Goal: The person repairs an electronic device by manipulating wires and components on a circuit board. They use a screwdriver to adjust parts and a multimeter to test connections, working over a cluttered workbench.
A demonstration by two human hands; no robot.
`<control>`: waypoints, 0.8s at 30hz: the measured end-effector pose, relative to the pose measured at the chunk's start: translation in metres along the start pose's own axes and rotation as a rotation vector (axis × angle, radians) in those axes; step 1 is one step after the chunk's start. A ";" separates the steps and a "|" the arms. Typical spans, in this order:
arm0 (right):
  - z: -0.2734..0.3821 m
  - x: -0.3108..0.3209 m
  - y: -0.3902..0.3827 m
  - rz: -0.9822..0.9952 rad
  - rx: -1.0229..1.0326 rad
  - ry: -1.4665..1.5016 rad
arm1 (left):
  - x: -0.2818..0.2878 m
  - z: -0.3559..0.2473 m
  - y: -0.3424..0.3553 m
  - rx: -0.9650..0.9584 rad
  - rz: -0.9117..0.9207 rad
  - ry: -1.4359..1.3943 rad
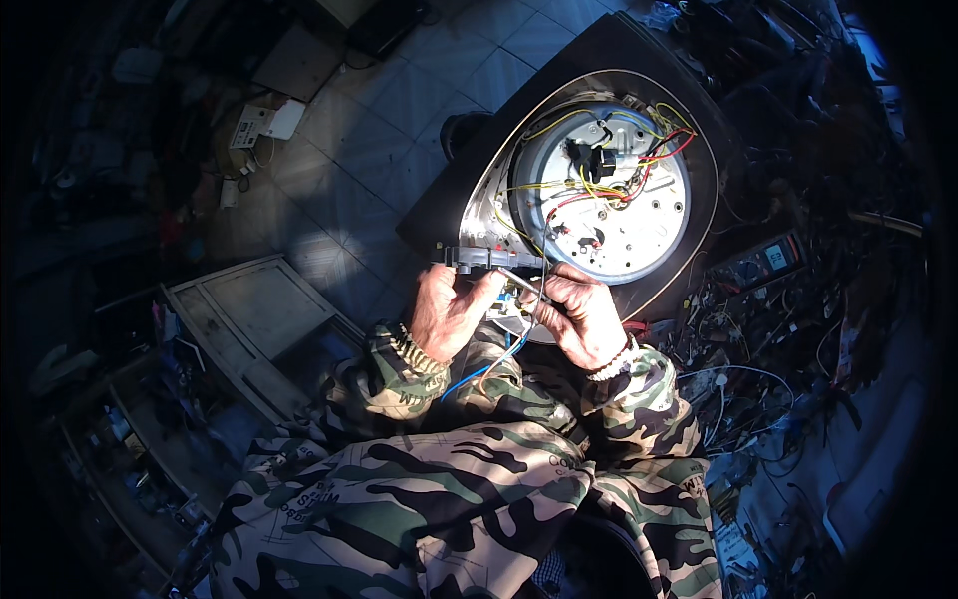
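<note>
An opened round appliance stands in front of me, its pale metal underside facing up. Red and yellow wires run across that disc to a black fitting near its middle. At its near edge my left hand is closed around a grey plastic part. My right hand pinches a thin silver rod-like tool, whose tip reaches toward the left thumb. Between the hands a small board with blue pieces shows in part. Blue and grey wires hang below it toward my lap.
The appliance rests on a dark board. To its right lies a multimeter with a lit screen, amid a heap of cables and loose parts. A wooden cabinet stands at the left. A white box lies by the tiled floor.
</note>
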State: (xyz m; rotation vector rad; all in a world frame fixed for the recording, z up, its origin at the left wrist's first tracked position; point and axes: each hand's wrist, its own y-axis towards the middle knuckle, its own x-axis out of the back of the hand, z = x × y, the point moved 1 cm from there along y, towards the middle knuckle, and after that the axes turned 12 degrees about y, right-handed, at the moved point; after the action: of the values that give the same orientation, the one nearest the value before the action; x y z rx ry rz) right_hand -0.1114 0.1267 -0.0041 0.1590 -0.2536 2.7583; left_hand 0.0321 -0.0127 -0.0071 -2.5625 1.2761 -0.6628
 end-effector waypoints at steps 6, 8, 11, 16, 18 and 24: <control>0.002 0.004 0.002 0.030 -0.007 -0.003 | -0.001 -0.001 0.000 0.001 -0.005 -0.025; 0.003 0.003 0.002 0.029 -0.011 0.040 | 0.001 0.002 0.000 -0.020 0.010 -0.016; 0.001 0.002 0.001 0.016 0.009 0.030 | 0.002 0.001 0.000 0.023 0.021 0.015; 0.001 0.001 0.000 -0.004 -0.015 0.025 | 0.000 -0.003 0.001 0.045 0.008 -0.028; 0.001 0.001 -0.001 -0.013 -0.018 0.025 | 0.001 -0.004 0.001 0.062 0.017 -0.027; 0.001 0.001 -0.001 -0.027 -0.039 0.059 | 0.001 0.000 0.001 0.047 0.010 -0.009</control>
State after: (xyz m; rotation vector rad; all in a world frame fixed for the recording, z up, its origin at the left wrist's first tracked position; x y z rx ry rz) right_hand -0.1124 0.1279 -0.0031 0.0697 -0.2874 2.7243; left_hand 0.0322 -0.0139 -0.0072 -2.5171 1.2547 -0.6711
